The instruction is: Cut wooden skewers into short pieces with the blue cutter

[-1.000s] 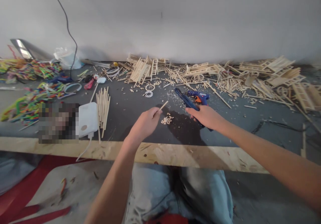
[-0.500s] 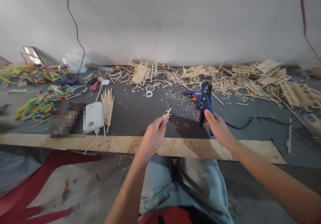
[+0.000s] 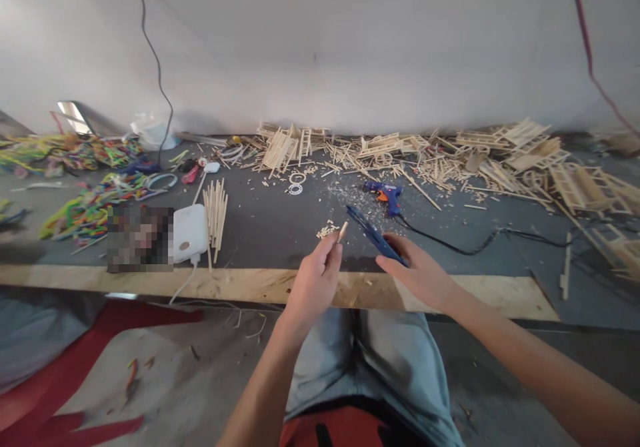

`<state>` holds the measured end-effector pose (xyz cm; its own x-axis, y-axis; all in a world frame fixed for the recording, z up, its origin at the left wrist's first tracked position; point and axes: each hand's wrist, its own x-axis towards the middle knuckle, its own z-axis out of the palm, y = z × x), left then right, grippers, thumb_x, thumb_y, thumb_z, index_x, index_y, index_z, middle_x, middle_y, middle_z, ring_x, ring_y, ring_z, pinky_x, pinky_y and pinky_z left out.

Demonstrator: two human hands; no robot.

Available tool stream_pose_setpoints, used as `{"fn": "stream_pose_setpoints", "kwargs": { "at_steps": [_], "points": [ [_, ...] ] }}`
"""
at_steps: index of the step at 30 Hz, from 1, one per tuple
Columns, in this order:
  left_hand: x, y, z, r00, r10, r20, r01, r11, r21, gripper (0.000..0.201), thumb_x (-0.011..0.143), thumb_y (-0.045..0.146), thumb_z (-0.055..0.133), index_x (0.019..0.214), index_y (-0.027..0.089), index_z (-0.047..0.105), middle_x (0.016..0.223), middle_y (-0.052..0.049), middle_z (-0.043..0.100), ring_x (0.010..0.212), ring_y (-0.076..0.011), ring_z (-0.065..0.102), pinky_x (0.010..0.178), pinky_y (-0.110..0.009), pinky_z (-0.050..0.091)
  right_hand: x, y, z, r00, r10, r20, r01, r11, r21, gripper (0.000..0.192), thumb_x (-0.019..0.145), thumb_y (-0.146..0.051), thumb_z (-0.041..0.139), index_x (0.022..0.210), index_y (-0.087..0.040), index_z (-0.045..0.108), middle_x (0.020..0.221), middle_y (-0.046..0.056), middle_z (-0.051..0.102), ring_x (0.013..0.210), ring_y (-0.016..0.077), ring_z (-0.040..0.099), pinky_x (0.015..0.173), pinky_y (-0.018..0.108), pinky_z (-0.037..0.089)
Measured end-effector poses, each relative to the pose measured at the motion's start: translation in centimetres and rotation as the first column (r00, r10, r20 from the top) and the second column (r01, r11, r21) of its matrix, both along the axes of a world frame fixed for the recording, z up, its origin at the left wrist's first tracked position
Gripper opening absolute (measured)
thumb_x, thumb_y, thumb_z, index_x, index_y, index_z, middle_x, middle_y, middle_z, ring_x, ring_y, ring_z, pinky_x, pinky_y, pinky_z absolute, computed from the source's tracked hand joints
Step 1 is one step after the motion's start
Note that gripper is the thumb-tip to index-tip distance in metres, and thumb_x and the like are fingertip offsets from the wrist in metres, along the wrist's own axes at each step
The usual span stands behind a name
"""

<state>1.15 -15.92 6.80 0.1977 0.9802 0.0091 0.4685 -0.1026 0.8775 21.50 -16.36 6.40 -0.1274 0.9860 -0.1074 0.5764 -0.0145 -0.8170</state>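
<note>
- No brand, label or writing can be read on anything in view; a patch on the bench (image 3: 280,287) at about 9 o'clock from the hands is blurred out.
- The left hand (image 3: 316,285) has its grip pinched narrow on a short wooden stick (image 3: 343,232), which juts up toward 1 o'clock from the fingertips.
- The right hand (image 3: 419,275) holds a dark blue cutter (image 3: 374,233); the tool points toward 10 o'clock, its tip just beside the stick's top end.
- The stick is pale, plain wood, thin and straight.
- Both hands hover over the near edge of the bench, above the person's lap.
- A small heap of cut wood bits (image 3: 326,231) lies at 11 o'clock from the left hand, near the stick.
- A blue glue gun (image 3: 386,195) with an orange trigger lies at 12 o'clock from the right hand, its black cord trailing to 3 o'clock.
- A bundle of long sticks (image 3: 215,212) lies by a white box (image 3: 189,233) at 9 o'clock.
</note>
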Motion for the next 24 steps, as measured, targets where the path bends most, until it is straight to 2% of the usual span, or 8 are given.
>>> {"fn": "stream_pose_setpoints", "kwargs": {
  "at_steps": [6,10,15,19,24],
  "points": [
    [0.8,-0.3,-0.6,1.0,-0.01,0.004,0.009,1.0,0.029,0.032,0.093,0.028,0.037,0.115,0.016,0.057,0.078,-0.002,0.061,0.07,-0.0145,0.056,0.068,-0.025,0.043,-0.4,-1.3,0.4,0.995,0.027,0.093,-0.028,0.999,0.017,0.043,0.082,-0.047,0.055,0.118,-0.022,0.058,0.119,0.01,0.062,0.11,0.0284,0.057,0.092,0.04,0.043],
    [1.2,-0.6,-0.6,1.0,-0.013,-0.001,0.013,0.999,-0.032,0.03,0.093,0.027,0.036,0.113,0.016,0.055,0.081,-0.004,0.064,0.072,-0.0159,0.059,0.071,-0.026,0.044,-0.5,-1.5,0.4,0.994,0.042,0.1,-0.045,0.999,0.03,0.04,0.083,-0.043,0.056,0.115,-0.021,0.059,0.117,0.01,0.064,0.108,0.0277,0.058,0.09,0.039,0.044],
    [1.6,-0.8,-0.7,1.0,0.006,-0.003,-0.006,0.998,-0.066,0.025,0.092,0.024,0.033,0.102,0.017,0.055,0.088,-0.006,0.066,0.083,-0.0185,0.062,0.076,-0.029,0.044,-0.5,-1.0,0.3,0.989,0.074,0.127,-0.075,0.997,0.005,0.035,0.084,-0.044,0.053,0.109,-0.021,0.061,0.113,0.009,0.066,0.104,0.0277,0.06,0.085,0.038,0.046],
    [1.7,-0.5,-0.9,0.998,0.061,-0.019,-0.062,0.993,-0.096,0.026,0.091,0.021,0.032,0.101,0.016,0.055,0.091,-0.008,0.066,0.089,-0.0205,0.062,0.079,-0.03,0.044,-0.6,-0.3,0.1,0.975,0.119,0.187,-0.125,0.992,0.019,0.034,0.084,-0.044,0.055,0.107,-0.02,0.061,0.112,0.01,0.065,0.103,0.0276,0.06,0.086,0.039,0.045],
    [2.0,-0.3,-0.9,0.988,0.093,-0.125,-0.108,0.987,-0.117,0.029,0.09,0.02,0.033,0.108,0.015,0.056,0.092,-0.01,0.067,0.086,-0.0229,0.063,0.076,-0.032,0.044,-0.7,0.2,-0.1,0.967,0.131,0.218,-0.138,0.99,0.016,0.033,0.084,-0.043,0.055,0.107,-0.02,0.06,0.112,0.01,0.064,0.102,0.0264,0.059,0.086,0.038,0.044]
  ]
}}
